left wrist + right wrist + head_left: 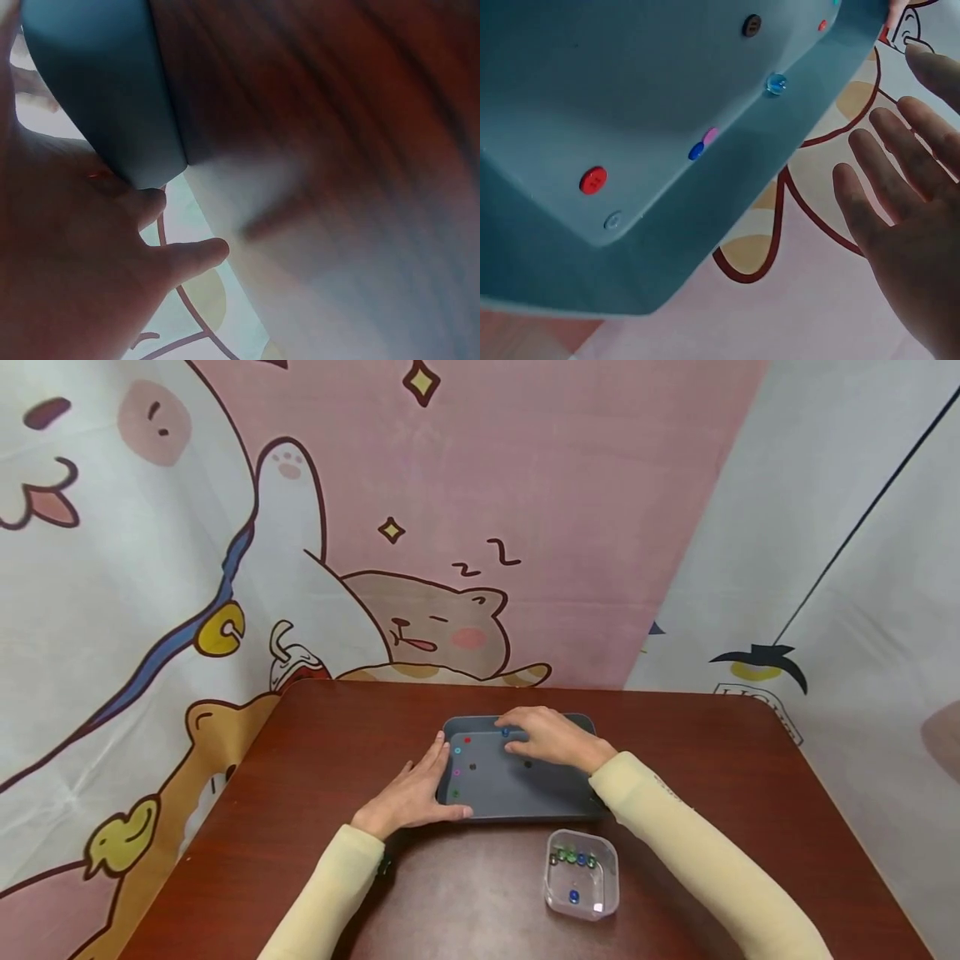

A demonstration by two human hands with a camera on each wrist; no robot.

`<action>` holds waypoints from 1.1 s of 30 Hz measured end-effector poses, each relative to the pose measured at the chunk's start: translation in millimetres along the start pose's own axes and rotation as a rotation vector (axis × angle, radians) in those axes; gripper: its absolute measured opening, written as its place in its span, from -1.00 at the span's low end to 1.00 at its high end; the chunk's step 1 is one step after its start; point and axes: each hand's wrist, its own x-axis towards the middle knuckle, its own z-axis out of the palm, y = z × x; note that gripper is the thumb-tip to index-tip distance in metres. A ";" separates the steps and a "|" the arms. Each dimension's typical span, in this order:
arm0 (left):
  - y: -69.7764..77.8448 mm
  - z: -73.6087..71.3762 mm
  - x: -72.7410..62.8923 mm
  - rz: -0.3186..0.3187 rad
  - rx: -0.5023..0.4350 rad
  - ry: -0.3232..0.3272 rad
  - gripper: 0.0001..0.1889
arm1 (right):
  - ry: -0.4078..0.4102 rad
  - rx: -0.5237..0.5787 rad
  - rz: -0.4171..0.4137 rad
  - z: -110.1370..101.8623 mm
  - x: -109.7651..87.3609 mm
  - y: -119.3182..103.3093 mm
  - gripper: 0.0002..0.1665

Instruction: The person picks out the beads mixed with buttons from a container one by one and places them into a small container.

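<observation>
A grey-blue tray (517, 789) lies on the table, with small buttons scattered over its floor. My left hand (408, 789) rests against the tray's left side, fingers straight and thumb along the front rim. Over the tray's far part is my right hand (555, 739), fingers extended and apart from the thumb. Just by its fingertips a blue glass marble (506, 732) sits at the far wall. In the right wrist view the same marble (776, 83) lies where floor and wall meet, with the right-hand fingers (889, 169) spread beyond the rim and holding nothing.
A clear square plastic box (555, 902) with several green and blue marbles stands in front of the tray. A red button (593, 180) and a black button (751, 25) lie in the tray. The brown table (337, 735) meets a printed cloth backdrop (585, 527) behind.
</observation>
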 end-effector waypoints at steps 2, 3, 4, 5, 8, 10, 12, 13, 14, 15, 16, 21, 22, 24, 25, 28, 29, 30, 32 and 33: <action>0.7 0.2 -0.5 0.004 0.002 0.000 0.31 | -0.002 0.006 0.009 3.0 1.9 2.0 -0.46; 1.1 0.5 -0.8 0.005 0.003 0.001 0.31 | -0.004 0.009 0.016 4.5 2.8 2.9 -0.47; 1.3 0.8 -0.9 0.006 0.004 0.003 0.31 | -0.006 0.011 0.022 6.0 3.6 4.0 -0.48; 1.4 1.3 -0.9 0.005 0.006 0.003 0.31 | -0.006 0.015 0.027 7.3 4.3 5.0 -0.49; 1.8 2.4 -0.5 0.004 0.008 0.010 0.32 | -0.007 0.029 0.043 10.7 5.9 7.7 -0.51; 1.9 2.9 -0.4 0.005 0.009 0.014 0.32 | -0.010 0.035 0.051 12.2 6.7 9.3 -0.51; 2.4 2.7 -0.7 0.005 0.012 0.015 0.32 | -0.017 0.041 0.060 13.5 7.5 10.8 -0.51; 2.4 2.7 -0.8 0.005 0.014 0.016 0.32 | -0.022 0.042 0.065 14.2 7.9 11.6 -0.51; 2.6 2.5 -1.1 0.005 0.016 0.015 0.32 | -0.027 0.043 0.069 14.8 8.4 12.4 -0.51; 2.6 2.5 -1.1 0.005 0.017 0.016 0.32 | -0.031 0.042 0.073 15.5 8.7 13.2 -0.51; 2.6 2.5 -1.1 0.006 0.015 0.018 0.32 | -0.034 0.043 0.078 16.3 9.3 14.0 -0.51; 1.6 2.7 -0.1 0.014 0.005 0.021 0.33 | -0.042 0.056 0.099 21.1 10.9 17.8 -0.51; 1.5 2.5 -0.3 0.014 0.008 0.019 0.33 | -0.044 0.061 0.103 22.2 11.4 18.5 -0.51; 1.2 2.5 -0.5 0.015 0.010 0.017 0.33 | -0.044 0.065 0.105 24.9 12.1 20.1 -0.51; 1.1 2.4 -0.7 0.017 0.010 0.017 0.33 | -0.044 0.068 0.105 26.1 12.4 20.7 -0.51; 0.6 2.5 -0.5 0.018 0.010 0.018 0.33 | -0.043 0.064 0.099 28.8 14.0 22.1 -0.52; 0.4 2.6 -0.2 0.017 0.009 0.020 0.33 | -0.043 0.062 0.098 29.4 14.3 22.3 -0.52; 0.5 2.5 -0.2 0.015 0.009 0.019 0.33 | -0.044 0.062 0.098 29.8 14.5 22.4 -0.52; 0.6 2.2 -0.3 0.013 0.007 0.019 0.33 | -0.042 0.051 0.092 30.8 14.5 22.8 -0.53; 0.5 2.2 -0.2 0.011 0.006 0.019 0.33 | -0.044 0.047 0.094 31.1 14.5 22.8 -0.53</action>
